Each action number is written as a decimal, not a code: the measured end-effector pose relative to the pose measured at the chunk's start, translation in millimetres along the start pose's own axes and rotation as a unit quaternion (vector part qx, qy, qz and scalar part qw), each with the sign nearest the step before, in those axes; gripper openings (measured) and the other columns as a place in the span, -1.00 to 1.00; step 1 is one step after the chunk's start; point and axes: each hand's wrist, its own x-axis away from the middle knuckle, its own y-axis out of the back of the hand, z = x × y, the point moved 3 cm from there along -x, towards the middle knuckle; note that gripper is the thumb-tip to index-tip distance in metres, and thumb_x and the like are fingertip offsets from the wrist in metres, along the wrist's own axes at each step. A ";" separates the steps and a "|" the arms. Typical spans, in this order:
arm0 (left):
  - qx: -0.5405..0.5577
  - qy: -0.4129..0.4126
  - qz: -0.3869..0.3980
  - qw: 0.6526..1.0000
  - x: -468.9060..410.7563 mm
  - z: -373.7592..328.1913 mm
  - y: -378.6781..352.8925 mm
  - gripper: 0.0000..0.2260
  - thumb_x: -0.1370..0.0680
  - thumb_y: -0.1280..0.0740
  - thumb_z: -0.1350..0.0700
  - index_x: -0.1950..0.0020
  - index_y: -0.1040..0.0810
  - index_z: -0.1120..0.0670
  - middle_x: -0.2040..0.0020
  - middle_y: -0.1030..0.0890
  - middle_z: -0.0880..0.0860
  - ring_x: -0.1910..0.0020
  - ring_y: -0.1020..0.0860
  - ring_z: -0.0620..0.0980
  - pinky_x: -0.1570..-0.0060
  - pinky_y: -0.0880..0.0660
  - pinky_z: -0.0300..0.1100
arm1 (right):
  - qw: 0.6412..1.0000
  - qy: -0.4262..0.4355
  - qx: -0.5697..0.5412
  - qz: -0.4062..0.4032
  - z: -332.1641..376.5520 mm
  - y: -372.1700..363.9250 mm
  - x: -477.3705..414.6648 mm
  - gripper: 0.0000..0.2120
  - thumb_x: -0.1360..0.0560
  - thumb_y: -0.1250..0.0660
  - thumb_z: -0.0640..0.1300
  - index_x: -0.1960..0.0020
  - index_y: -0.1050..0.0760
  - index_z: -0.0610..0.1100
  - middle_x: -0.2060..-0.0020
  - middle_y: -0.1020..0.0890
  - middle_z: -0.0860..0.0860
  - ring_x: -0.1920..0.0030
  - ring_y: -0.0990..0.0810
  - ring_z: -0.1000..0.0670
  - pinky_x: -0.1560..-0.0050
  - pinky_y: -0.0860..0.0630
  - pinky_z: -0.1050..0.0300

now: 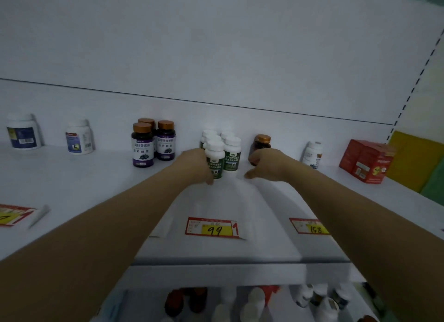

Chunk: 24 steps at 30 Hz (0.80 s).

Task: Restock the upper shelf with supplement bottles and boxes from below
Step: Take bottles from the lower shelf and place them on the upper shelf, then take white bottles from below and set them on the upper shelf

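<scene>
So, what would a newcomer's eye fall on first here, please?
At centre, the left hand grips the front white bottle of a green-labelled cluster, with the right hand beside it. Far right stand red boxes; a yellow 99 price tag lies in front.

Dim, bluish light, soft overall; the white bottle (216, 159) at the left hand (194, 164) is sharpest; lower bottles (254, 302), nearer than it, blur badly.
</scene>
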 end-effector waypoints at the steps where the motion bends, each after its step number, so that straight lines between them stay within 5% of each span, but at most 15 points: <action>1: -0.021 -0.005 0.004 1.000 6.6 -0.2 1.6 -0.55 -0.47 -0.42 0.09 -0.29 -0.42 0.22 -0.26 -0.51 0.16 -0.22 -0.49 0.09 0.03 -0.39 -0.22 | 1.000 0.005 0.010 -0.001 1.2 1.6 9.8 -0.48 -0.48 -0.37 -0.01 -0.36 -0.39 -0.20 -0.25 -0.51 -0.13 -0.19 -0.49 -0.10 0.02 -0.30 0.20; 11: -0.068 -0.057 -0.010 0.996 92.6 -9.3 12.1 -0.49 -0.49 -0.39 0.03 -0.36 -0.38 0.22 -0.33 -0.46 0.17 -0.27 -0.45 0.12 -0.16 -0.41 -0.12 | 0.997 0.053 0.057 -0.017 22.3 21.1 112.5 -0.48 -0.51 -0.33 -0.04 -0.41 -0.35 -0.17 -0.38 -0.42 -0.10 -0.37 -0.37 -0.10 -0.32 -0.30 0.13; 19: -0.059 -0.083 -0.098 0.990 182.9 -32.4 8.1 -0.67 -0.48 -0.39 0.04 -0.13 -0.52 0.23 -0.11 -0.53 0.16 -0.10 -0.51 0.11 0.01 -0.40 -0.15 | 0.991 0.109 0.048 -0.054 24.4 25.1 194.8 -0.69 -0.49 -0.35 -0.09 -0.19 -0.54 -0.21 -0.12 -0.59 -0.10 -0.03 -0.48 -0.05 0.03 -0.34 0.20; 24: -0.042 -0.090 -0.104 0.990 239.6 -50.3 -30.6 -0.61 -0.49 -0.37 0.05 -0.27 -0.49 0.18 -0.23 -0.52 0.13 -0.19 -0.48 0.08 -0.08 -0.39 -0.18 | 0.990 0.135 0.030 -0.006 4.0 -4.7 247.1 -0.76 -0.48 -0.38 -0.10 -0.11 -0.54 -0.17 0.09 -0.51 0.00 0.06 -0.45 0.01 0.12 -0.38 0.20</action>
